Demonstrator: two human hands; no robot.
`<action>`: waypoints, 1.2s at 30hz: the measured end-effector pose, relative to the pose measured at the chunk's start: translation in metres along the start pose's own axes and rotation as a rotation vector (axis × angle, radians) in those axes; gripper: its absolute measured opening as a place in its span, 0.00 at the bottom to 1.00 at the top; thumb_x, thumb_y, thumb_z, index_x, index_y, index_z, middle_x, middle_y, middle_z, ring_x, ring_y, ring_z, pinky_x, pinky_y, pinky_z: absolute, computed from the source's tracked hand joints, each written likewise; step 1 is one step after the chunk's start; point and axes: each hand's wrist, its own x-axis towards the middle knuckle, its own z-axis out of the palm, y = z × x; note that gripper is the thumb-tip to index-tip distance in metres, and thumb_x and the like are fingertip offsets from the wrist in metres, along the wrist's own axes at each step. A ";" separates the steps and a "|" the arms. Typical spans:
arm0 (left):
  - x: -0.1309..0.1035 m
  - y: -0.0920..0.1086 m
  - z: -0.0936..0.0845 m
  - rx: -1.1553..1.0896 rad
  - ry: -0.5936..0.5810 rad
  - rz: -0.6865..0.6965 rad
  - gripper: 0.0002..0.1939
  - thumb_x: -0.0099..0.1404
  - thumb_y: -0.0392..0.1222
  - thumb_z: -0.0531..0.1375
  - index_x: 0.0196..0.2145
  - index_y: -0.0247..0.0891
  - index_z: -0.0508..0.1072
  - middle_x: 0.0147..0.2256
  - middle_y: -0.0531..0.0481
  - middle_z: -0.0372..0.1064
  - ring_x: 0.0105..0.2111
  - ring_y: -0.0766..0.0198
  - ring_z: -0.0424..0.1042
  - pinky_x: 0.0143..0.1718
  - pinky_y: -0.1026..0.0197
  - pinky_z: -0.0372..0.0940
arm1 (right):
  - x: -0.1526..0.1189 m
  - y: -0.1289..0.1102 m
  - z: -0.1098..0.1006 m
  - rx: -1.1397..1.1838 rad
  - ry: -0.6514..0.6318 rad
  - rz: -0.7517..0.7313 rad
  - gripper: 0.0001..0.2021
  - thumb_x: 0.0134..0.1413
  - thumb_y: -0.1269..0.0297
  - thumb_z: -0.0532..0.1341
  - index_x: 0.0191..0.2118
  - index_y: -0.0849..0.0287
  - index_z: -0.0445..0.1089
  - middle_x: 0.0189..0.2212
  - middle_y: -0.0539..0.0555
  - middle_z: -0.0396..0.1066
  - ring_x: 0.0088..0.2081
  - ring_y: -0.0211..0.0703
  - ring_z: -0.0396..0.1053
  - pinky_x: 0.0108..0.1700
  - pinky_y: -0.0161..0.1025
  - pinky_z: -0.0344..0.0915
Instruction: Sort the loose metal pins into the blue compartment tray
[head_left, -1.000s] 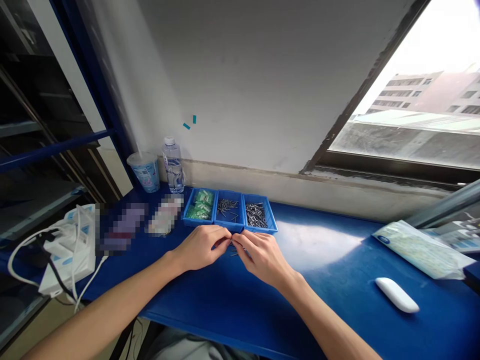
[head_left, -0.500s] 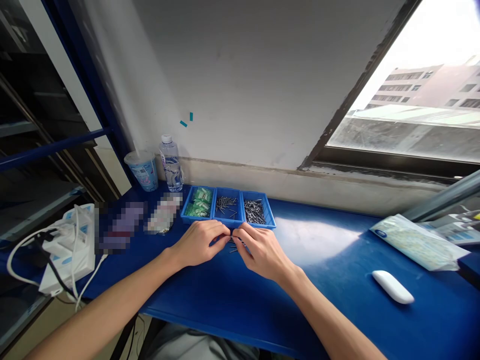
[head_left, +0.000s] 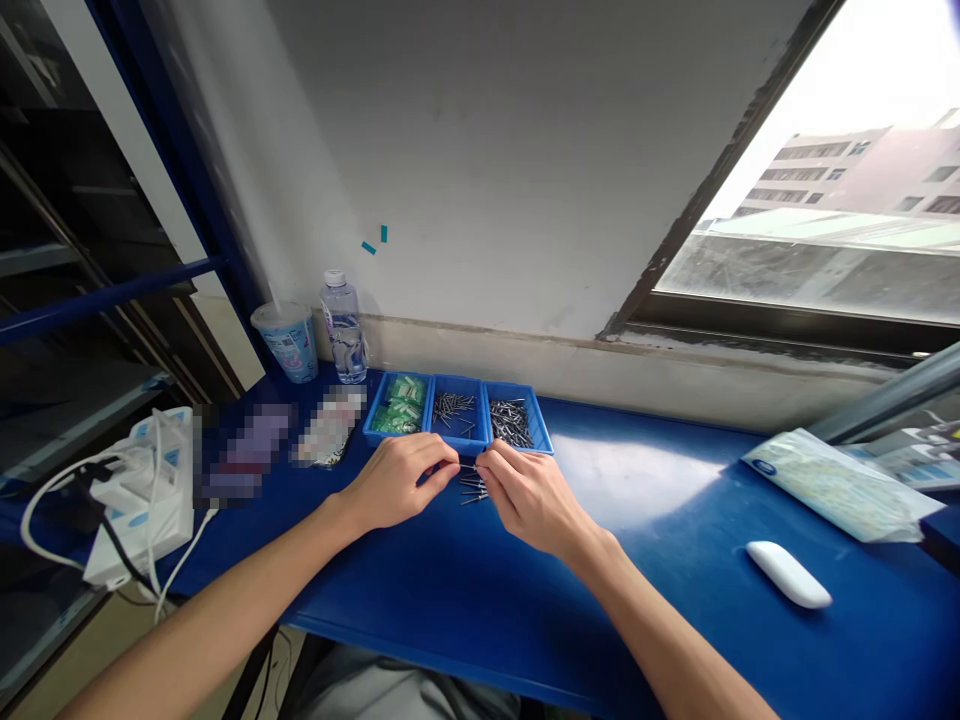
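Note:
My left hand [head_left: 405,480] and my right hand [head_left: 529,498] face each other just in front of three blue bins, their fingertips pinched a small gap apart. A thin metal pin [head_left: 467,466] spans that gap, with one end at each hand's fingertips. Below it, several loose metal pins [head_left: 472,490] lie on the blue table [head_left: 420,600]. Green packets [head_left: 400,405] fill the left bin. In the middle bin [head_left: 459,383] is a small pile of metal pins, and the right bin [head_left: 541,425] holds a larger pile.
A lidded cup [head_left: 289,345] and a water bottle [head_left: 343,330] stand at the back left. White power strips with cables [head_left: 142,500] lie at the left edge. On the right are a white case [head_left: 787,575] and a plastic packet [head_left: 832,485].
My right hand has shifted slightly right, away from my left. The fingertips are farther apart, and the thin pin between them now shows, as do more of the loose pins.

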 end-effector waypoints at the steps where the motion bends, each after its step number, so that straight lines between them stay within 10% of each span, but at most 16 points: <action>1: 0.000 0.000 0.000 -0.002 0.001 0.000 0.10 0.79 0.42 0.55 0.40 0.39 0.74 0.33 0.50 0.72 0.32 0.62 0.70 0.36 0.60 0.62 | 0.000 0.000 0.000 -0.002 -0.001 0.002 0.15 0.78 0.68 0.46 0.40 0.59 0.67 0.31 0.50 0.67 0.26 0.36 0.62 0.29 0.37 0.53; 29: -0.002 -0.002 0.018 0.075 -0.003 0.021 0.09 0.79 0.40 0.55 0.43 0.39 0.74 0.39 0.48 0.77 0.39 0.58 0.73 0.43 0.56 0.66 | 0.001 0.002 0.010 0.018 0.000 0.046 0.16 0.78 0.67 0.48 0.38 0.59 0.70 0.30 0.51 0.71 0.25 0.36 0.65 0.28 0.36 0.58; 36: 0.000 0.003 0.019 0.046 -0.034 -0.043 0.05 0.74 0.39 0.63 0.38 0.38 0.76 0.36 0.50 0.76 0.38 0.59 0.73 0.44 0.56 0.65 | -0.006 0.030 -0.014 -0.143 0.579 0.219 0.07 0.73 0.65 0.59 0.45 0.56 0.75 0.38 0.56 0.75 0.31 0.40 0.72 0.33 0.36 0.66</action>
